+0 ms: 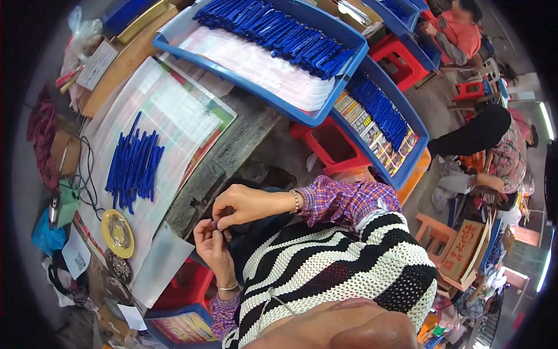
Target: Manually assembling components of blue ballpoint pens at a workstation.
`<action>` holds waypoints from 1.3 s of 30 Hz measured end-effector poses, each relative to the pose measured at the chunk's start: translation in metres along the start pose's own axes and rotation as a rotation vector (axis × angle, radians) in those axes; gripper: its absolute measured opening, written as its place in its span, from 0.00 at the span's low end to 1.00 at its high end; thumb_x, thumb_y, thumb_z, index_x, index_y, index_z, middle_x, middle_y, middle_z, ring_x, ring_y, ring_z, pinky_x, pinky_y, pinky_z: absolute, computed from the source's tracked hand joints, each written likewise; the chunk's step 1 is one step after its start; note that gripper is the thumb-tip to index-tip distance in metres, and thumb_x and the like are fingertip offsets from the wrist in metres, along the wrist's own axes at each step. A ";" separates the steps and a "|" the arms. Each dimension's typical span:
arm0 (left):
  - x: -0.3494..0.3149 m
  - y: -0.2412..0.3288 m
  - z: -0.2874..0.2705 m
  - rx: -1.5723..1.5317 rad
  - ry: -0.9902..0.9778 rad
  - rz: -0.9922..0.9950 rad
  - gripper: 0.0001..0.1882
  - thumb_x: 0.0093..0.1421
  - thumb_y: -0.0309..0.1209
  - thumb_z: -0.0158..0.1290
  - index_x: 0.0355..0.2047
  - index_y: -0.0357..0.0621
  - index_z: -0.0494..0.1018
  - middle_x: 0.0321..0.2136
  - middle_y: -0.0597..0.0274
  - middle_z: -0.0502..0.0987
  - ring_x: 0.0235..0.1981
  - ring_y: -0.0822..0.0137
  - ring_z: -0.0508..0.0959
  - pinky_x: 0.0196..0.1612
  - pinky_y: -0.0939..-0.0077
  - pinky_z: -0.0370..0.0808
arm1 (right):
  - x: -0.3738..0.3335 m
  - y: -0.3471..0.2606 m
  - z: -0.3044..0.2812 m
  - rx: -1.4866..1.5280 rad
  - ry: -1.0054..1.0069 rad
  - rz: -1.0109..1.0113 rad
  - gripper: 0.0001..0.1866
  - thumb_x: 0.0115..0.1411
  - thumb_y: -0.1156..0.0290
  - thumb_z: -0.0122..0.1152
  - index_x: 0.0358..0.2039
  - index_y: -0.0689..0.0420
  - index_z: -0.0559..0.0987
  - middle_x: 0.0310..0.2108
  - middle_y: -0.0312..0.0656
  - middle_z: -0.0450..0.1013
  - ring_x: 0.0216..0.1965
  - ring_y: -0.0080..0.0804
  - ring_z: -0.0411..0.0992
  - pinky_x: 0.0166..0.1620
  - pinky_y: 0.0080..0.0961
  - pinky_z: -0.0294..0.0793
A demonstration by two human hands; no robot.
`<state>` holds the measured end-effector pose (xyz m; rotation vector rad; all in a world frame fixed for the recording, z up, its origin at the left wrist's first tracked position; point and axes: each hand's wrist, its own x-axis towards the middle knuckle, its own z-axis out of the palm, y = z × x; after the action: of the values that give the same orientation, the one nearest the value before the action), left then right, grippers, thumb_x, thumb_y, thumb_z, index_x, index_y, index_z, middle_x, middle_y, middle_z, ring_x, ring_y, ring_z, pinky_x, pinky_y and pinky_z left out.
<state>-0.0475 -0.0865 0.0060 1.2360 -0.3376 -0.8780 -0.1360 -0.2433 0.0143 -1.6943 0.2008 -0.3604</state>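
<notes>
My right hand point(247, 206), with a beaded bracelet at its wrist, is closed in a pinch. Just below it, my left hand point(215, 247), with a bangle, also has its fingertips pressed together. The two hands almost meet, and a tiny dark-blue bit shows between the fingertips; it is too small to name. Both are beside the table edge, over my lap. Nearest on the table lies a loose pile of slim blue strips point(135, 168), side by side on a printed sheet point(180, 96). A yellow round dish point(118, 234) with small metallic pieces stands below the pile.
A blue tray point(261, 99) beyond my hands carries many slim blue strips on paper. Another blue tray point(419, 152) with similar strips rests near a red stool point(311, 139). Dark round dishes point(118, 266) stand at the table's near end. Other people point(459, 35) sit at the right.
</notes>
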 end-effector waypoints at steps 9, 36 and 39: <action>0.008 0.001 0.041 0.198 -0.175 0.079 0.17 0.58 0.18 0.47 0.48 0.39 0.63 0.37 0.58 0.72 0.26 0.70 0.73 0.29 0.79 0.71 | -0.028 0.002 -0.025 0.122 0.239 0.033 0.09 0.50 0.71 0.63 0.25 0.65 0.77 0.22 0.39 0.71 0.23 0.22 0.70 0.27 0.20 0.69; 0.017 -0.009 0.075 0.350 -0.434 -0.031 0.07 0.62 0.24 0.47 0.41 0.40 0.68 0.28 0.59 0.75 0.24 0.73 0.73 0.25 0.83 0.71 | -0.206 -0.090 -0.208 0.266 0.900 0.259 0.16 0.63 0.62 0.51 0.38 0.64 0.74 0.25 0.34 0.70 0.26 0.18 0.67 0.31 0.14 0.68; 0.018 -0.011 0.071 0.371 -0.417 -0.056 0.06 0.62 0.23 0.47 0.39 0.39 0.69 0.28 0.61 0.75 0.23 0.75 0.73 0.26 0.84 0.70 | -0.271 -0.052 -0.250 0.225 1.050 0.446 0.15 0.64 0.65 0.49 0.42 0.64 0.74 0.27 0.32 0.69 0.26 0.16 0.65 0.31 0.12 0.66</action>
<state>-0.0870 -0.1483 0.0149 1.4004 -0.8325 -1.1575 -0.4797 -0.3764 0.0634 -1.0553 1.2315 -0.8670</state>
